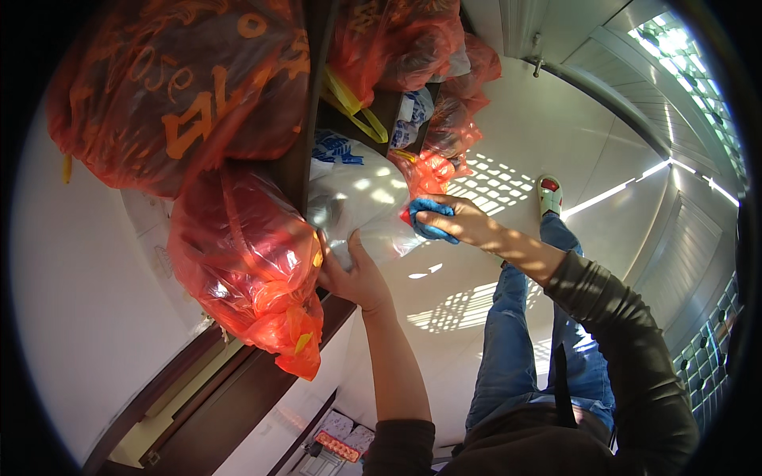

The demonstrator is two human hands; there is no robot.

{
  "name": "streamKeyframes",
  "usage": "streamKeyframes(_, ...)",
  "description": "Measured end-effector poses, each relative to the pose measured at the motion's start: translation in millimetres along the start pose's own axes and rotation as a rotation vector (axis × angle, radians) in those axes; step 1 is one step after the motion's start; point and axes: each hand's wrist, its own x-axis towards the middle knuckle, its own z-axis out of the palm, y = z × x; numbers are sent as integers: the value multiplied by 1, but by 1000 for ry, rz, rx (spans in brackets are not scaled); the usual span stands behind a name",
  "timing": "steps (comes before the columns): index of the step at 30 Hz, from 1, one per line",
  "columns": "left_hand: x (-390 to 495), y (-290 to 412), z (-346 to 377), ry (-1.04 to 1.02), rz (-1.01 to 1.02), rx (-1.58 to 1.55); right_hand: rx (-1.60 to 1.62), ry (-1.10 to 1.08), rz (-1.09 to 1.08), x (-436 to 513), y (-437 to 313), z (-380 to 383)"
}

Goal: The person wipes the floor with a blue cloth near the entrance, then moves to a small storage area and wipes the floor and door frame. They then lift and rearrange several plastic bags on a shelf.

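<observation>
My right hand [461, 221] holds a folded blue cloth [433, 220] beside the right end of a translucent white plastic bag [363, 190] with blue print. My left hand [351, 275] touches the lower edge of that bag, fingers apart; some fingertips are hidden behind a red plastic bag. The white bag sits in an opening of a dark shelf unit [318, 77]. A full, knotted red plastic bag [250, 256] hangs just left of my left hand. A smaller orange-red bag [433, 171] lies beyond the cloth, its lower part near my right fingers.
A large red bag with printing [178, 89] fills the upper left. More red bags [399, 47] and a blue-and-white bag [412, 116] sit on the shelves. A pale floor [446, 303] with patterned sunlight lies below. At the right are metal door panels [684, 232].
</observation>
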Motion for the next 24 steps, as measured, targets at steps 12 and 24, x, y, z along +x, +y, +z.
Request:
streamKeyframes(12, -32, -24, 21, -144, -672, -507, -372, 249, -99, 49, -6, 40)
streamKeyframes(24, 18, 145, 68, -184, -402, -763, 34, 482, -28, -9, -42, -103)
